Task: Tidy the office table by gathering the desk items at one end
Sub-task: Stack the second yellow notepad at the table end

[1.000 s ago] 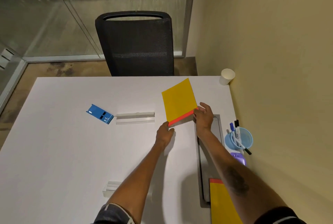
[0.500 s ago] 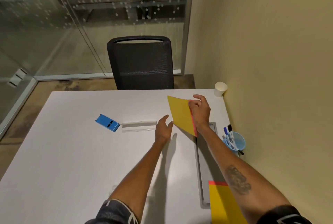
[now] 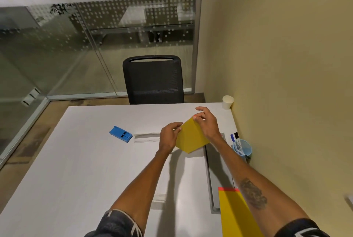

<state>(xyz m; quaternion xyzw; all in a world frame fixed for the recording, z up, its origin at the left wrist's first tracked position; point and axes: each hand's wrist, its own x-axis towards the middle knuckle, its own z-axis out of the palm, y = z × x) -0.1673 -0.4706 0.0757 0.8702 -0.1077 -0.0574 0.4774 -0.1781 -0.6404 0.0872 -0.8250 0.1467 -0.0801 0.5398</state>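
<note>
A yellow notepad [image 3: 191, 138] with an orange-red edge is held up off the white table [image 3: 86, 160], tilted, between both hands. My left hand [image 3: 169, 136] pinches its left corner; my right hand [image 3: 207, 123] grips its top right edge. A second yellow notepad [image 3: 236, 215] with an orange top strip lies at the near right. A blue stapler-like box [image 3: 120, 134] lies left of centre, beside a clear acrylic holder [image 3: 146, 138]. A blue cup of markers [image 3: 242, 148] stands by the wall. Another clear holder [image 3: 159, 197] is partly hidden under my left forearm.
A white paper cup [image 3: 227, 102] stands at the far right corner. A grey cable tray [image 3: 216, 168] runs along the table's right side. A black mesh chair [image 3: 153, 80] is pushed in at the far edge. The yellow wall borders the right; glass partitions stand behind.
The notepad was lifted off the table by my right hand and turned; my left hand has now taken hold of its left corner. The camera tilted upward.
</note>
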